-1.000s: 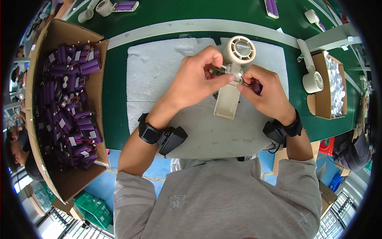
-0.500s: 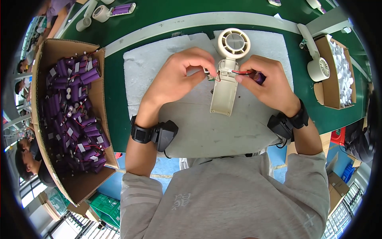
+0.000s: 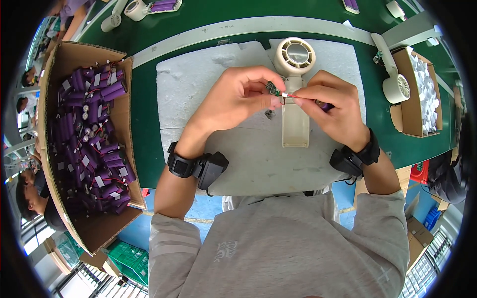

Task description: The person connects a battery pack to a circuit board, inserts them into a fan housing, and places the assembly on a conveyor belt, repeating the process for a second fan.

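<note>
A cream handheld fan point(image 3: 295, 130) lies on the foam mat, its round head away from me and its open handle shell toward me. Above the handle, my left hand point(image 3: 233, 99) pinches a small green circuit board point(image 3: 272, 89). My right hand point(image 3: 338, 107) grips the red and black leads by a white plug point(image 3: 284, 95), which meets the board's edge. Whether the plug is fully seated I cannot tell. A purple battery cell point(image 3: 325, 106) sits tucked in my right palm, mostly hidden by the fingers.
On the left stands a cardboard box point(image 3: 130, 99) of purple battery cells with wires. Another fan point(image 3: 396, 88) rests beside a small box point(image 3: 415, 111) of white pieces on the right. White foam sheets point(image 3: 198, 74) cover the green bench point(image 3: 146, 149). Further fan parts lie at the back.
Both hands have come closer together, bringing the board and the white plug into contact. The fan has shifted slightly to the right, and its handle now points straighter toward me.
</note>
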A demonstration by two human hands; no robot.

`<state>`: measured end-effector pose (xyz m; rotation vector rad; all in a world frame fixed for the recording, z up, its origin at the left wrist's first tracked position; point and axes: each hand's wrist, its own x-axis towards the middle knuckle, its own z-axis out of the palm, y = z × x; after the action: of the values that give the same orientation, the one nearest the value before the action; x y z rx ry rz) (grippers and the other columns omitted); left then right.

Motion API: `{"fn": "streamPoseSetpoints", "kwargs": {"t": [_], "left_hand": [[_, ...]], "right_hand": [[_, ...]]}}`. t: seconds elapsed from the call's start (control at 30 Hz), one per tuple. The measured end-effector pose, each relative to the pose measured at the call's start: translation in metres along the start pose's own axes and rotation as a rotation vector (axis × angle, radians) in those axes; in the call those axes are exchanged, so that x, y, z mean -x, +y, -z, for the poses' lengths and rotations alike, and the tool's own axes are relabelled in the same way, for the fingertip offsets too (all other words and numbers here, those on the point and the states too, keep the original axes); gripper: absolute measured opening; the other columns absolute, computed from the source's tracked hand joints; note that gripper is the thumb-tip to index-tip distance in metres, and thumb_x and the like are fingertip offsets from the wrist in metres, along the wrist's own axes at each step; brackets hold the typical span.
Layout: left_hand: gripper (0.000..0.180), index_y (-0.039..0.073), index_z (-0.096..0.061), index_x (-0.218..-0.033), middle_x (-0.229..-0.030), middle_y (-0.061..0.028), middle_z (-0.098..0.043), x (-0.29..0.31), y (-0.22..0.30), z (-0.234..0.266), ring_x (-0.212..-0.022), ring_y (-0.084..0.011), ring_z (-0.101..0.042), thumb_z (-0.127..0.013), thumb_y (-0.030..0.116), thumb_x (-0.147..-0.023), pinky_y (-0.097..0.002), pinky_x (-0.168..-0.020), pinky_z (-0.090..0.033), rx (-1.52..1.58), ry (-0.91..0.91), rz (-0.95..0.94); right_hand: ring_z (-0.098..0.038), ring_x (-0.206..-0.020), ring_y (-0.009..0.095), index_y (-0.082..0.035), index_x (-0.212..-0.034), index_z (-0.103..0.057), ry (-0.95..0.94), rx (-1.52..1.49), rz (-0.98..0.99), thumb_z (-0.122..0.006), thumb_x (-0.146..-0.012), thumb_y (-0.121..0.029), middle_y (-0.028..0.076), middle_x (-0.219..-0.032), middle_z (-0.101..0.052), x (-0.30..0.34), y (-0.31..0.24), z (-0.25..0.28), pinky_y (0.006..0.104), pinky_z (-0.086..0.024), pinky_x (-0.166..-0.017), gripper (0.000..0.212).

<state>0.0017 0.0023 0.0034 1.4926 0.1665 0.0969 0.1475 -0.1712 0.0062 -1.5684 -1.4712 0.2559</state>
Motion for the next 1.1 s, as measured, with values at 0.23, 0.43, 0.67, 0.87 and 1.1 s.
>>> {"fn": "streamPoseSetpoints", "kwargs": {"t": [0.23,0.43,0.67,0.87,1.1], "left_hand": [[0.023,0.0,-0.061,-0.102,-0.094,-0.0065,-0.066,-0.0024,-0.004,0.0051,-0.087,-0.0112,-0.064,-0.068,-0.008,-0.082,-0.0248,-0.076,-0.053,0.056,-0.043,0.026],[0.03,-0.001,-0.059,-0.107,-0.097,-0.0084,-0.067,-0.0033,-0.0015,0.0054,-0.09,-0.0169,-0.067,-0.069,-0.01,-0.08,-0.0284,-0.084,-0.056,0.074,-0.021,0.051],[0.032,0.0,-0.059,-0.106,-0.1,-0.0084,-0.066,-0.0048,-0.0045,0.0067,-0.09,-0.0171,-0.068,-0.07,-0.011,-0.078,-0.0281,-0.081,-0.057,0.048,-0.011,0.025],[0.027,-0.001,-0.063,-0.102,-0.092,-0.0065,-0.067,-0.0025,-0.0054,0.0017,-0.083,-0.0122,-0.067,-0.072,-0.009,-0.077,-0.0239,-0.073,-0.055,0.053,0.061,-0.03],[0.027,-0.001,-0.063,-0.102,-0.09,-0.0067,-0.067,-0.0038,-0.0048,0.0039,-0.084,-0.0124,-0.067,-0.072,-0.009,-0.077,-0.0241,-0.073,-0.055,-0.03,0.057,-0.052]], "right_hand": [[-0.056,-0.061,0.013,-0.002,-0.086,-0.072,-0.035,0.013,-0.053,-0.073,-0.074,0.003,0.005,-0.076,-0.06,0.0006,0.0,-0.0083,0.0235,-0.041,-0.051,0.013],[-0.056,-0.06,0.011,-0.001,-0.086,-0.072,-0.032,-0.007,-0.099,-0.073,-0.075,0.004,0.005,-0.077,-0.06,0.0014,0.0002,-0.0106,0.023,-0.041,-0.051,0.012],[-0.053,-0.058,0.008,0.0,-0.085,-0.072,-0.025,-0.034,-0.131,-0.072,-0.076,0.004,0.004,-0.076,-0.06,0.002,0.0011,-0.0107,0.0221,-0.039,-0.05,0.01],[-0.052,-0.057,0.008,0.0,-0.085,-0.072,-0.031,-0.048,-0.133,-0.073,-0.076,0.003,0.004,-0.076,-0.06,0.0019,0.0024,-0.0109,0.0222,-0.038,-0.05,0.009],[-0.053,-0.059,0.009,0.0,-0.085,-0.072,-0.052,-0.066,-0.12,-0.074,-0.077,0.001,0.004,-0.076,-0.06,0.002,0.0037,-0.0094,0.0228,-0.038,-0.05,0.008]]}}
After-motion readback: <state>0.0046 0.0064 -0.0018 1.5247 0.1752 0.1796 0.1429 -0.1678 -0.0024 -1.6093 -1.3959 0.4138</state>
